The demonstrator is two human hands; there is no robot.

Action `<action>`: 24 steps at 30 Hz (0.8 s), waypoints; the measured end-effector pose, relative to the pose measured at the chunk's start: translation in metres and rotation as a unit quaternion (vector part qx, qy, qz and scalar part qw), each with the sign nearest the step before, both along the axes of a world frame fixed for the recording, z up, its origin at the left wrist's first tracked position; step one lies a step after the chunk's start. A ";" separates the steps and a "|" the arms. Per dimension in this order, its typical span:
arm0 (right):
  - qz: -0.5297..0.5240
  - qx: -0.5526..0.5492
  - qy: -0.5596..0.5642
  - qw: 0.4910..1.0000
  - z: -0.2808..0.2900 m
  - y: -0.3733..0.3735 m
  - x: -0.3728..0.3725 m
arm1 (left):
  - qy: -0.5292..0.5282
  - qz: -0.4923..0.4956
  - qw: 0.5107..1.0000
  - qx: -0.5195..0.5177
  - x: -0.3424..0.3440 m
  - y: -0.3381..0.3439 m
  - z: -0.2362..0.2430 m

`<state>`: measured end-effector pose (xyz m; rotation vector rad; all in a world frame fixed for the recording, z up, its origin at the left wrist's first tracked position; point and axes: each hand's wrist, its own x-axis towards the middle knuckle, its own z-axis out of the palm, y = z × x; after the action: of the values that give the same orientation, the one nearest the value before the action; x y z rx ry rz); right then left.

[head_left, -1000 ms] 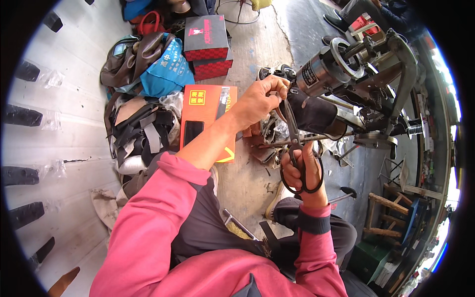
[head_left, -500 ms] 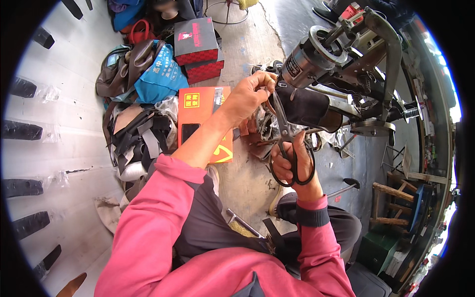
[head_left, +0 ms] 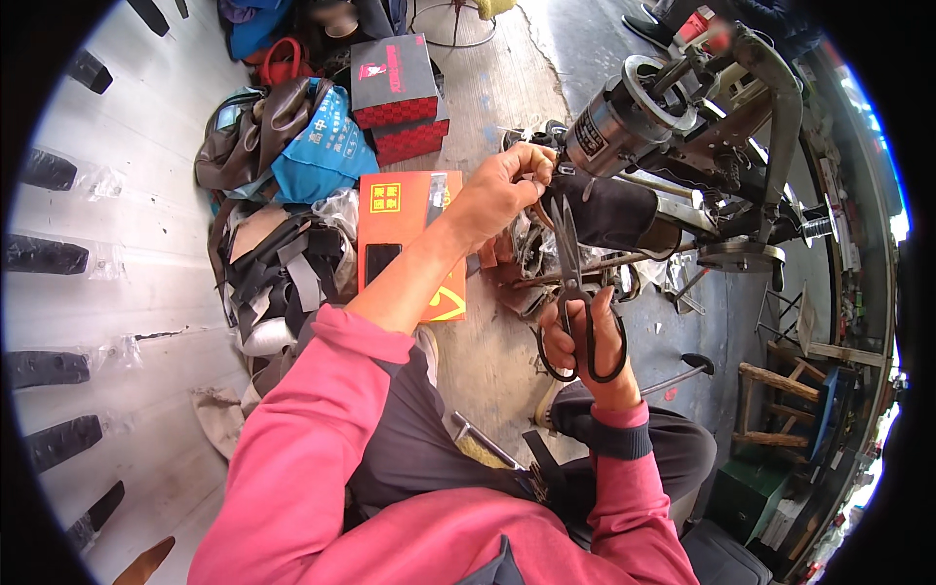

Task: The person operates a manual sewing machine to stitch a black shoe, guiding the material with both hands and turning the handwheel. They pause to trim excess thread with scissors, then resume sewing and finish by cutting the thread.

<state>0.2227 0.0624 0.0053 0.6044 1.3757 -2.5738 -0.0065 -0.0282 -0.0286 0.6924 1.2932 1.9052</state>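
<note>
In my right hand (head_left: 597, 341) is a pair of scissors (head_left: 568, 258) with black looped handles. Their blades point up and stand slightly apart, the tips just below my left hand (head_left: 507, 190). That hand is closed in a pinch beside the machine's head; whatever lies between its fingertips is too small to make out. A dark shoe or boot piece (head_left: 614, 210) with a brown inside sits on the arm of a metal sewing machine (head_left: 609, 127). A thin brown edge shows under my left fingers, close to the blade tips.
An orange box (head_left: 385, 210) with a black phone (head_left: 382, 261) on it lies left of my forearm. Beyond are black-and-red boxes (head_left: 395, 83), a blue bag (head_left: 317, 146) and dark scraps (head_left: 283, 258). A hammer (head_left: 692, 366) and wooden stool (head_left: 780, 409) stand right.
My right hand has drawn the scissors down, away from my left fingers, and the blades have parted a little. My left hand keeps its pinch by the machine. The whole view has shifted slightly.
</note>
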 end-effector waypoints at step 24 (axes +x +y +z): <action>-0.042 0.050 -0.033 0.997 0.000 -0.011 -0.014 | -0.014 -0.013 1.000 0.011 0.000 0.000 0.001</action>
<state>0.2091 0.0516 0.0049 0.7715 1.4950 -2.5348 -0.0060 -0.0286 -0.0279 0.6884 1.2423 1.9047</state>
